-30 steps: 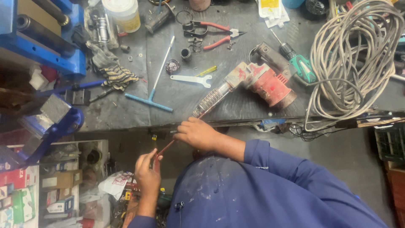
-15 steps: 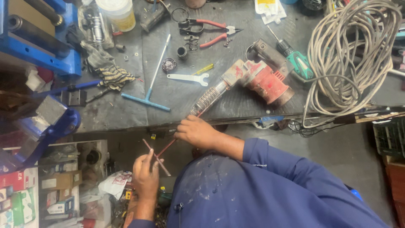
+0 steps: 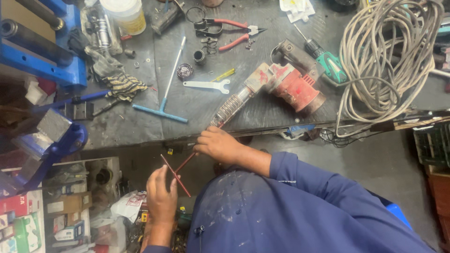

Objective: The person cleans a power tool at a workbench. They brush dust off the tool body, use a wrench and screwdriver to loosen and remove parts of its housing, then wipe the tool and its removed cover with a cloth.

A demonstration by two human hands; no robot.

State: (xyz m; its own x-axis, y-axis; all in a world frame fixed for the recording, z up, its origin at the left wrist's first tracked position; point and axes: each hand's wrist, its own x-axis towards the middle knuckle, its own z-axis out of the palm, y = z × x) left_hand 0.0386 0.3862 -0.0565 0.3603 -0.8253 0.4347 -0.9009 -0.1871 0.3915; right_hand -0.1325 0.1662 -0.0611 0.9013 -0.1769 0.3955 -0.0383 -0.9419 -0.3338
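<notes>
A red hammer drill (image 3: 290, 86) lies on the dark workbench (image 3: 262, 112), its spring-wrapped nose (image 3: 229, 107) pointing at the front edge. My right hand (image 3: 218, 145) is closed around a thin red T-handle key (image 3: 177, 172) just below that nose, at the bench edge. My left hand (image 3: 161, 197) is lower down and grips the key's crossbar with its fingers. The key's far tip is hidden under my right hand.
On the bench lie a blue T-handle wrench (image 3: 161, 100), a white flat spanner (image 3: 206, 85), red-handled pliers (image 3: 232, 33), a green screwdriver (image 3: 326, 56) and a coil of grey cable (image 3: 389, 61). A blue vise (image 3: 42, 51) stands at the left. Boxes (image 3: 28, 220) clutter the floor.
The crossbar of the red key has turned in my left hand and now shows as a long diagonal. My right hand has stayed at the bench edge.
</notes>
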